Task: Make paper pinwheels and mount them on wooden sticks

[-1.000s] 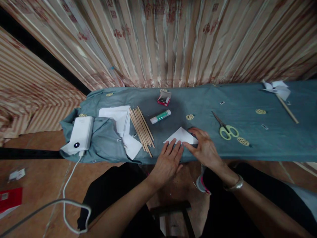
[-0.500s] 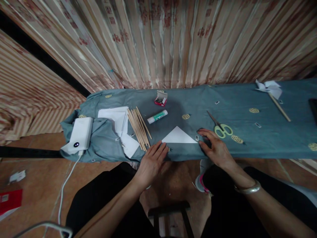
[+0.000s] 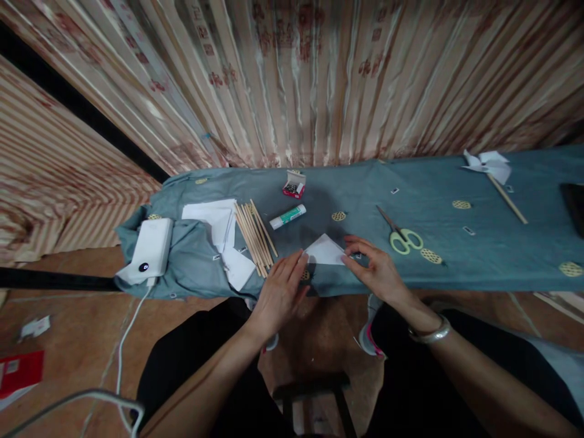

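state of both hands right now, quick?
Left hand: open, fingertips at the left corner of the folded white paper.
Right hand: thumb and fingers at the right corner; whether they pinch it cannot be told.

Sticks point(image 3: 255, 239) crowd your left hand point(image 3: 279, 291), and the glue point(image 3: 288, 216) lies beyond it. Beyond your right hand point(image 3: 378, 272), scissors point(image 3: 399, 235) block you; you can pass between them and the glue, or between them and the pinwheel point(image 3: 500, 172).

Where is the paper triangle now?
In the head view, the paper triangle is just right of centre, between the left hand and the right hand.
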Demonstrator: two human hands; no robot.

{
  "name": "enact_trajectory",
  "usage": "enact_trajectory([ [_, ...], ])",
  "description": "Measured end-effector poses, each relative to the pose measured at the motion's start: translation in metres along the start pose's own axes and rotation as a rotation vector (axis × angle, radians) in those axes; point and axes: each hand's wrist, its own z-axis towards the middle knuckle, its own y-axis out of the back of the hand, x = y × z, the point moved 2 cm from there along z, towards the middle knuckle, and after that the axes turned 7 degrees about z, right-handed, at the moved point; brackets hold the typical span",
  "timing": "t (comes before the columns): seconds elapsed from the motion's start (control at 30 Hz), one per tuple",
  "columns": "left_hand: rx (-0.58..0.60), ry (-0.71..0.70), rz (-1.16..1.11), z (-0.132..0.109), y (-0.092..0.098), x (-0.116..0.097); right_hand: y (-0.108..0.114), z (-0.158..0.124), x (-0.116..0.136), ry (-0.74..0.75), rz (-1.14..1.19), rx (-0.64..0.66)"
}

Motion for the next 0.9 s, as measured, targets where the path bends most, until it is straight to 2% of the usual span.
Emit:
enact_trajectory([
  [0.1, -0.091, -0.008, -0.031, 0.010, 0.005, -0.006, 0.003, -0.006, 0.012, 0.015, -0.019, -0.039],
  [0.2, -0.152, -0.064, -0.040, 0.021, 0.008, -0.014, 0.002, -0.014, 0.027, 0.126, -0.100, -0.018],
  [0.33, -0.058, -0.110, -0.004, 0.033, 0.005, -0.024, -0.004, -0.020, 0.036, 0.262, -0.166, 0.104],
  [0.5, 0.042, -0.117, 0.058, 0.038, 0.000, -0.026, 0.001, -0.016, 0.029, 0.160, -0.070, 0.264],
  [0.63, 0.029, -0.113, 0.082, 0.043, -0.001, -0.022, 0.014, -0.017, 0.016, 0.010, 0.003, 0.266],
  [0.7, 0.034, -0.097, 0.089, 0.045, -0.002, -0.020, 0.017, -0.022, 0.011, -0.013, 0.001, 0.265],
  [0.77, 0.057, -0.092, 0.089, 0.045, -0.006, -0.018, 0.016, -0.029, 0.008, 0.038, -0.034, 0.243],
  [0.9, 0.053, -0.096, 0.027, 0.036, -0.018, -0.014, 0.015, -0.042, 0.006, 0.219, -0.191, 0.121],
])
